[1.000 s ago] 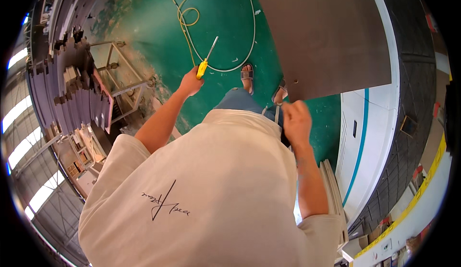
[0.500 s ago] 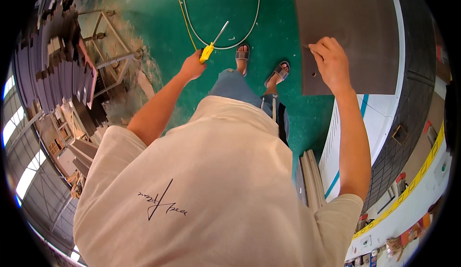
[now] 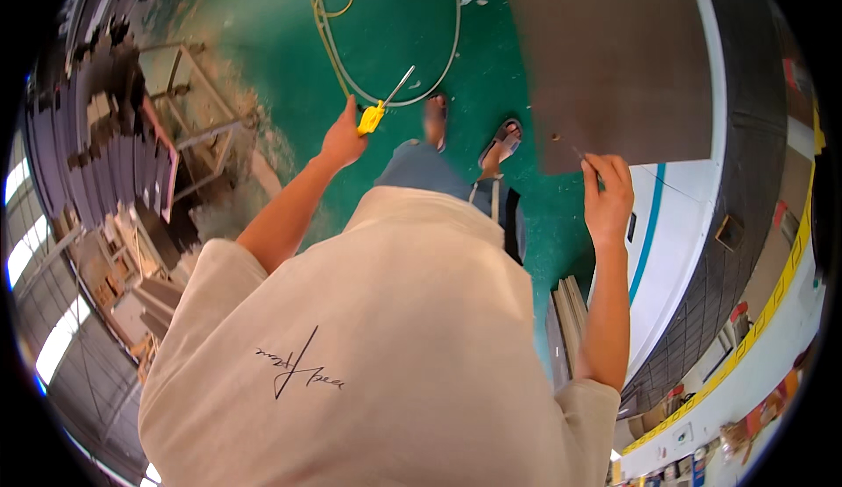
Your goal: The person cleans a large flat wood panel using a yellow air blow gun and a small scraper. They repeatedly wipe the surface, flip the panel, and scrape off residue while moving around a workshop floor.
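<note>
Two hands are in my view. My left hand (image 3: pixel 342 141) is closed around the yellow-handled blow gun (image 3: pixel 379 110), held above the green floor (image 3: pixel 263 66) beside the coiled hose (image 3: pixel 338 14). My right hand (image 3: pixel 607 198) pinches the lower edge of the dark panel (image 3: pixel 614 57), which stands just beside my sandalled feet (image 3: pixel 500 141).

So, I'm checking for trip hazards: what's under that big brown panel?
Green floor and a white strip show around the brown panel; whatever lies beneath it is covered.
</note>
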A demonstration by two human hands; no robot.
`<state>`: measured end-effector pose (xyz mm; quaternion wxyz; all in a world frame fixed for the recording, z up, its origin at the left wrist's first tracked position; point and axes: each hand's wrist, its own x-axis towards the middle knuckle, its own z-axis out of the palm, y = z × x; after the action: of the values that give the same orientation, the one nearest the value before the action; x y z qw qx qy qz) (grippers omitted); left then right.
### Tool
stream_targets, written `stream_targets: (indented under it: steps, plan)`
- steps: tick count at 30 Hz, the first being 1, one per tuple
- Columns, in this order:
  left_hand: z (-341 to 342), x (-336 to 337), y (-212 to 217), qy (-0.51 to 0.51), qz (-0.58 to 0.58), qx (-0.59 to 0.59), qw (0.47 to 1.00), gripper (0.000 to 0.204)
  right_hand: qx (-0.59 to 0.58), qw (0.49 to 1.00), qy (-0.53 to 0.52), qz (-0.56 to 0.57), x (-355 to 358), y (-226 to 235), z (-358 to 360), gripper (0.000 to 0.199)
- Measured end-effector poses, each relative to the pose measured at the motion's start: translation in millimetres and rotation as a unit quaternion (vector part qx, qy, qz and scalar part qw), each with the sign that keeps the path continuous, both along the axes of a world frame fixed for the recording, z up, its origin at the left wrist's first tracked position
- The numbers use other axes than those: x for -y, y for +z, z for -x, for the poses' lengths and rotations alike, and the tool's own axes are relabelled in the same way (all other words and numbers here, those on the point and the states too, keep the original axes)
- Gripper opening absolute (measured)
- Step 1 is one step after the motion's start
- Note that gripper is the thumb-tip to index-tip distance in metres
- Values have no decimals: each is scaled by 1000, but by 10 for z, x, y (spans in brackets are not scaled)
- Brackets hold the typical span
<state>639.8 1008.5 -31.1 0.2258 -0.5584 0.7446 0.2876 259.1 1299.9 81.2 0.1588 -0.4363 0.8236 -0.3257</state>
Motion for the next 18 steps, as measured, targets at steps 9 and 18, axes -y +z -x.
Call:
stream_targets:
  steps: [9, 18]
  plan:
    - [920, 461, 1002, -229, 46, -199, 952, 89, -9, 996, -90, -18, -43, -354, -862, 14]
    - [1684, 872, 2148, -447, 45, -99, 888, 47, 96, 912, -383, 112, -156, -362, -1006, 11]
